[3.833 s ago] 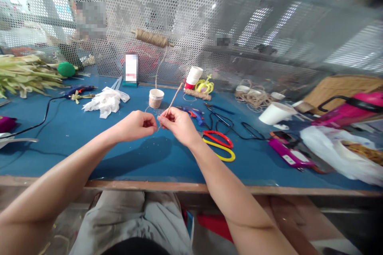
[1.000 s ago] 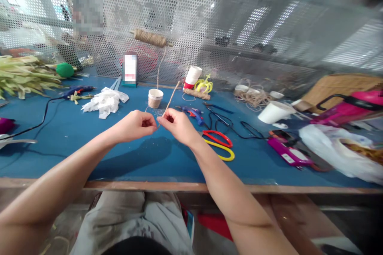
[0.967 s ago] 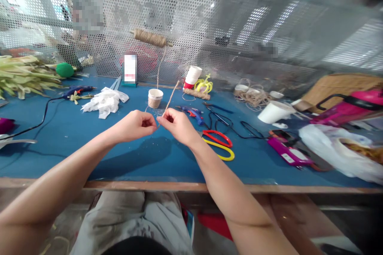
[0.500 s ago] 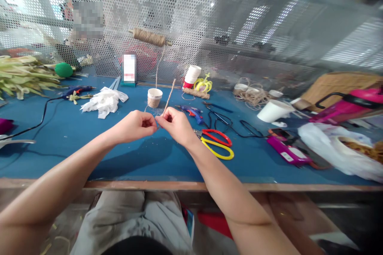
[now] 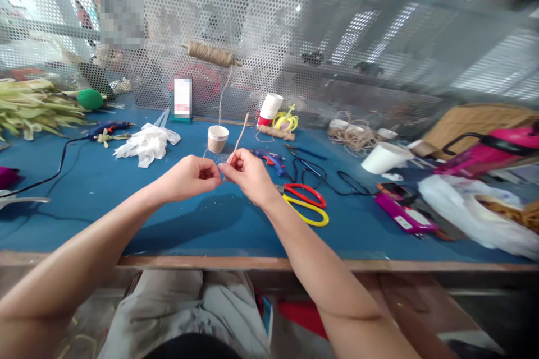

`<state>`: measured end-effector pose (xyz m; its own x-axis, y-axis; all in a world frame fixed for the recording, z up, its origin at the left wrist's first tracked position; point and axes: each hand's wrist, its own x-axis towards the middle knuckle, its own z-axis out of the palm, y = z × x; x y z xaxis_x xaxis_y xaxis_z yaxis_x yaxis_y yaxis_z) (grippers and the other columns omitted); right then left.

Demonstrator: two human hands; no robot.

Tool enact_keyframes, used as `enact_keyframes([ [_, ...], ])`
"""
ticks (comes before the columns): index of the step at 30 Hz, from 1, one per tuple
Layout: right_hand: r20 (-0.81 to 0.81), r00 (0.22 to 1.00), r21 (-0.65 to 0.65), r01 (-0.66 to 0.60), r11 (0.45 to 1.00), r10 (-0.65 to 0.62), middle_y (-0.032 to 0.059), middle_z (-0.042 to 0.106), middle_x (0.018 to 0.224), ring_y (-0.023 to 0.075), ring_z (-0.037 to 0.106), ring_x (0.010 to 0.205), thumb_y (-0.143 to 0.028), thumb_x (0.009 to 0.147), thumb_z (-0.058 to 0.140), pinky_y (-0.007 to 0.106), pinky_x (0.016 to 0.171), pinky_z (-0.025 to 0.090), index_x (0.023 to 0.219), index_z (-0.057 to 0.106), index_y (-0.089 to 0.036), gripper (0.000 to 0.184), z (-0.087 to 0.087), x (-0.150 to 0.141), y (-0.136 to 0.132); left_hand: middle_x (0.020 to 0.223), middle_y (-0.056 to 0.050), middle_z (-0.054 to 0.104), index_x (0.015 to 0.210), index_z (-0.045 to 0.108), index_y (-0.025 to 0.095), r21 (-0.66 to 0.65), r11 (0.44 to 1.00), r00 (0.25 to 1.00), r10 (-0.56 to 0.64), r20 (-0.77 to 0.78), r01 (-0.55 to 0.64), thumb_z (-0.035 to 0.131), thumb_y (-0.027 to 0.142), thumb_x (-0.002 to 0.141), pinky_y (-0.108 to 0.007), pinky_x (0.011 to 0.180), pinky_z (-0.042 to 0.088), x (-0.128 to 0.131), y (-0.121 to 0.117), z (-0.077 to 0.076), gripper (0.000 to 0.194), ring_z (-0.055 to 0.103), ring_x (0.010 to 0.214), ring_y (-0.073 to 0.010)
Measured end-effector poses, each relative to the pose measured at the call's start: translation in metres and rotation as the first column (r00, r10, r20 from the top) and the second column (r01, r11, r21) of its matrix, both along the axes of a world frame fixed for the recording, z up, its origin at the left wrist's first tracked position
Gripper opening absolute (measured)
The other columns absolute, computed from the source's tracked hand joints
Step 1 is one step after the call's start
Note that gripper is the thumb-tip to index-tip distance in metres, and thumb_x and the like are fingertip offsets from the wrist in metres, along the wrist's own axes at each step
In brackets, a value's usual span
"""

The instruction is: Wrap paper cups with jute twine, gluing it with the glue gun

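Head view: right hand (image 5: 247, 176) grip pinches twine (image 5: 241, 136) above mid-bench (image 5: 261, 238); long axis slants from grip toward far edge, leaning right. Left hand (image 5: 197, 177) just beside, nearer twine's lower end, grip pressed together, contents hidden.

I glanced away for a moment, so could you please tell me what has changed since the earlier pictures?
The free end of the twine strand in the right hand has swung slightly left and stands more upright. No grip was visibly taken or let go: the left hand stays closed beside the right. The cup, scissors and twine spool stayed put.
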<state>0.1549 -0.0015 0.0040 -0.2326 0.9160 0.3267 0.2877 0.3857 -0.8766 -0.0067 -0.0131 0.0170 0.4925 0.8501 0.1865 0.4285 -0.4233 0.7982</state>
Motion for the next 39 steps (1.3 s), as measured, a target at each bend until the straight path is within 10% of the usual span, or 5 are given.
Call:
enact_keyframes([
  [39,-0.032,0.999,-0.027,0.035,0.999,-0.036,-0.0057,0.046,0.052,0.0103,0.049,0.047,-0.047,0.064,0.064,0.025,0.047,0.039,0.063,0.038,-0.021,0.037,0.004,0.000,-0.005,0.054,0.005,0.042,0.060,0.048,0.013,-0.084,0.995,0.996,0.052,0.078,-0.045,0.048,0.023,0.065,-0.019,0.046,0.027,0.008,-0.001,-0.004,0.011,0.034,0.050,-0.0064],
])
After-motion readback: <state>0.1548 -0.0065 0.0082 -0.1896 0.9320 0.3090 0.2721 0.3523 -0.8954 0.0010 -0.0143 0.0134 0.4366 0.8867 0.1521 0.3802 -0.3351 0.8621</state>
